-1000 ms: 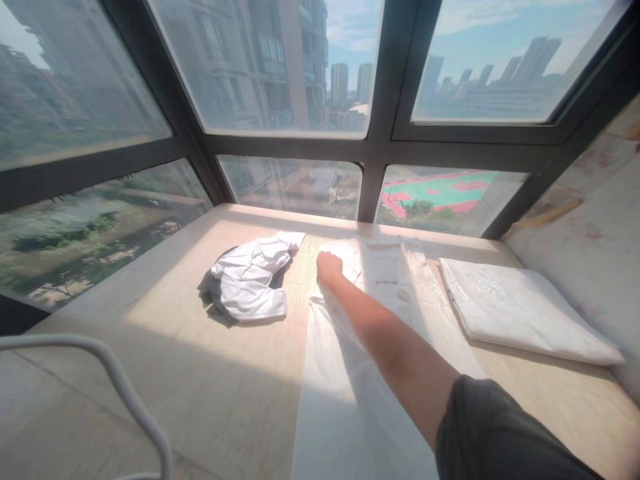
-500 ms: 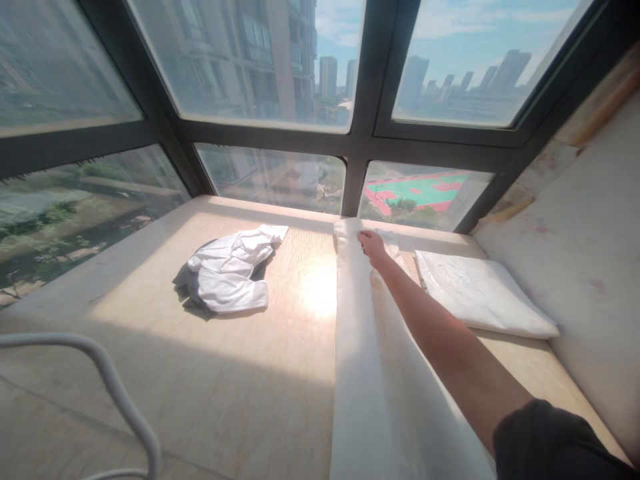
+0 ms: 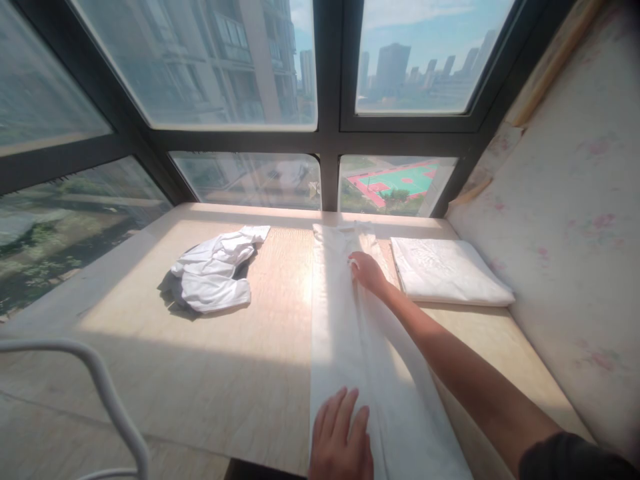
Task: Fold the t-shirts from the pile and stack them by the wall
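Observation:
A long strip of folded white cloth [image 3: 333, 313] runs from near the window sill toward me over the wooden surface. My right hand [image 3: 367, 272] is closed on a fold of this cloth at its far part, with the arm reaching in from the right. Close to me, my left hand [image 3: 341, 437] hovers over or rests on the near part of the cloth, its fingers stretched out; whether it touches cannot be told. To the right of the cloth lies a folded white fabric bundle [image 3: 450, 270].
A crumpled white and dark grey garment [image 3: 213, 270] lies to the left on the pale wooden surface [image 3: 200, 380]. A thick grey-white tube [image 3: 113, 393] curves through the lower left. Dark-framed windows [image 3: 330, 143] rise behind, and a floral papered wall [image 3: 560, 220] stands at right.
My right hand has drawn the fold nearer and to the right, and the cloth's far end lies flatter. My left hand has come into view. The view has turned slightly right.

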A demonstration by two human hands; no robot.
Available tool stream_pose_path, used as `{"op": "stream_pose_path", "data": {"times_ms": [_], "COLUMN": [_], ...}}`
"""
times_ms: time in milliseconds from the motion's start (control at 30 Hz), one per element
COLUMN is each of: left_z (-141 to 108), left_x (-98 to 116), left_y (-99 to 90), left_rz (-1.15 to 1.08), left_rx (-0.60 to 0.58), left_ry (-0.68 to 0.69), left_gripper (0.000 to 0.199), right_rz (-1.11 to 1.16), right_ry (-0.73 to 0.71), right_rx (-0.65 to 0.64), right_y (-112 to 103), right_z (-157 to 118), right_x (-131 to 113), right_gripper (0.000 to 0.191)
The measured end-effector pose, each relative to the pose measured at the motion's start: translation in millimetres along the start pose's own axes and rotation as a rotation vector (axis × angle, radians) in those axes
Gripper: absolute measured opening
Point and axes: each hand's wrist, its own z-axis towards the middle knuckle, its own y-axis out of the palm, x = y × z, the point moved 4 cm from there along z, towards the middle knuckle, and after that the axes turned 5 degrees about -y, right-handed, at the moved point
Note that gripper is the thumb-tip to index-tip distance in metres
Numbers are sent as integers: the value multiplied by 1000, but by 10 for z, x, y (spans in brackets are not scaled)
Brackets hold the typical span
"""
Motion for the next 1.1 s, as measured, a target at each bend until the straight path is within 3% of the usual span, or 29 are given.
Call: {"op": "stream_pose_path", "data": {"times_ms": [67,233,500,633,733,833,1000,1100], "left_z": [325,914,1247,1309,1293,1140,516,149], "left_x": [-138,-372,-518,-534,-504,-411,-104,26], "left_y": [101,374,492,451,385,309,201,127], "left_rz": [153,313,315,306,313,317,323,369], "left_rx": [54,-31,-35,-47,-48,-70,-25,44], "left_ry": [14,-31,-69,-76,-76,-41,182,296], "left_gripper": [44,54,52,51,49,47,44,45], "right_rz": [-53,-174,-250,-244,-233,-216,-162,-164], "right_ry": [-14,-3,1,1,-20,-77,-259,-344], "right_rx": [8,1,-6,5,-3,-18,42,0], "right_y": [-8,93,105,19,-4,6,-102,-222], "right_z": [-159,-377,-6,-114,-570,-1335,-2736,-3280], "right_x": [20,97,212,113,-15,-155,-443,-559], "right_gripper": [41,41,44,41,43,44,46,49]}}
